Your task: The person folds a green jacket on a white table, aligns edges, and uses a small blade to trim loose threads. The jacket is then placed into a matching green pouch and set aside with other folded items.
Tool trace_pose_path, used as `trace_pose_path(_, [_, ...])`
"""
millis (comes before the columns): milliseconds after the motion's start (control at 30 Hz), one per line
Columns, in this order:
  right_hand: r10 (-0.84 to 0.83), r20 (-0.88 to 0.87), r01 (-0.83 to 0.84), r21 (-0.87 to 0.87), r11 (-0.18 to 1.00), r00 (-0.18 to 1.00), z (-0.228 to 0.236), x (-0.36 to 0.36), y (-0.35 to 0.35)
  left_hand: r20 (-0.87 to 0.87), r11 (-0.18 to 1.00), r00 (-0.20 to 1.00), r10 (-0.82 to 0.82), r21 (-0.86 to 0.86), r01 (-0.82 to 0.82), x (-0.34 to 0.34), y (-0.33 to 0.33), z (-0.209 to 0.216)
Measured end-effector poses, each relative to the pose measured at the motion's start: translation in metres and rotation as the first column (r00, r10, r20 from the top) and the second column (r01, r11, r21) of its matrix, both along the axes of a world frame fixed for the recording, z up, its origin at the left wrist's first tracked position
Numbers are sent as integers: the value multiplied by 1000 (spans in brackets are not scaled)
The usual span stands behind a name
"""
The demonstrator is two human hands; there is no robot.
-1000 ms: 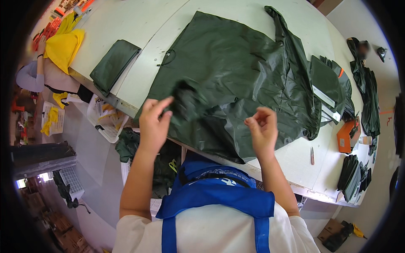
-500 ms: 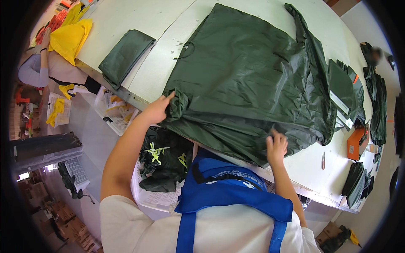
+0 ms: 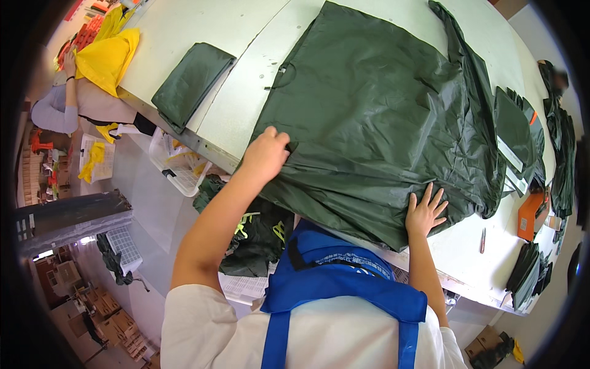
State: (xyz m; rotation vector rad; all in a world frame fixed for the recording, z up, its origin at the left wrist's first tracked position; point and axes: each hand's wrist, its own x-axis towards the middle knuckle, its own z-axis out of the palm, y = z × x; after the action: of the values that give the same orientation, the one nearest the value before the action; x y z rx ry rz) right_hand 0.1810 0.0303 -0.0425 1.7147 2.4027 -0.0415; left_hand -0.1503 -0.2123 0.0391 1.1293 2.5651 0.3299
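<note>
A large dark green raincoat point(image 3: 369, 104) of thin, shiny cloth lies spread over the white table, one narrow sleeve-like strip stretching up at its right. Its near edge is rumpled and hangs over the table's front. At the left side of the cloth, my left hand point(image 3: 268, 152) is closed with curled fingers on a bit of it. My right hand point(image 3: 424, 212) lies open with spread fingers, pressing on the near right part. Left of the raincoat rests a neatly folded dark green piece point(image 3: 192, 83).
Folded green pieces point(image 3: 516, 138), an orange box point(image 3: 530, 216) and a thin pointed tool point(image 3: 483, 240) are on the table's right. Below the left edge stand a white basket point(image 3: 169, 166) and dark cloth point(image 3: 255, 249) in a bin. Far left, another person point(image 3: 58, 107) handles yellow cloth point(image 3: 109, 60).
My left hand has moved right and inward; the crumpled green bunch beside it has left the raincoat, and a green clump now shows by the bin. My right hand has flattened, fingers spread.
</note>
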Motion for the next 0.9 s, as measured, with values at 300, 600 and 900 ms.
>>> trace_pose_path(300, [27, -13, -27, 33, 999, 1000, -3, 4, 1, 911, 473, 346, 224, 209, -856, -81, -54, -6])
trace_pose_path(600, [50, -3, -49, 47, 998, 999, -5, 6, 0, 599, 732, 642, 478, 133, -668, -79, -52, 1])
trace_pose_path(900, [38, -22, -37, 48, 998, 999, -5, 6, 1, 98, 961, 973, 207, -205, -184, -92, -30, -11])
